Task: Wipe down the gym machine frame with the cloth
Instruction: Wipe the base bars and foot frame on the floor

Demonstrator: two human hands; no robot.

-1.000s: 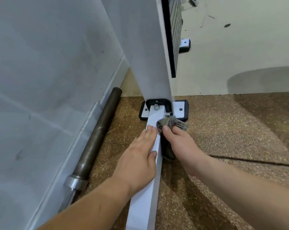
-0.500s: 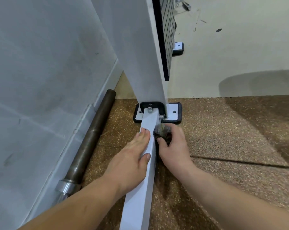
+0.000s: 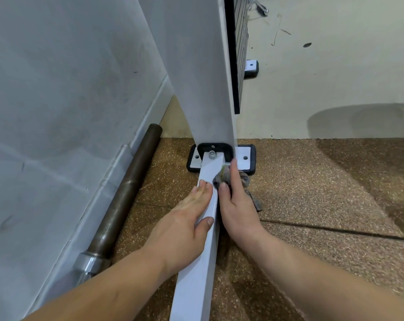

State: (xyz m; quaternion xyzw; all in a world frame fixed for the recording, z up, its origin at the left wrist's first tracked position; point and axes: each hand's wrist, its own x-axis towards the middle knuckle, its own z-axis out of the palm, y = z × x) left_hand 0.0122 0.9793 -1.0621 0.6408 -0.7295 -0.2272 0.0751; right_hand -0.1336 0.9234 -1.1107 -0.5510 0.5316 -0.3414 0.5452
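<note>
Pressing the cloth (image 3: 221,177) against the right side of the frame (image 3: 196,274) by its foot plate (image 3: 245,158), your right hand (image 3: 238,209) pinches it while your left hand (image 3: 187,218) lies flat on top; a loose end could snag on the bolt (image 3: 212,154).

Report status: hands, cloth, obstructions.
Left hand flat on frame bar. Right hand holds cloth against bar's right side. Base plate just ahead.

Head-worn, downward, apparently close over frame (image 3: 191,286)
</note>
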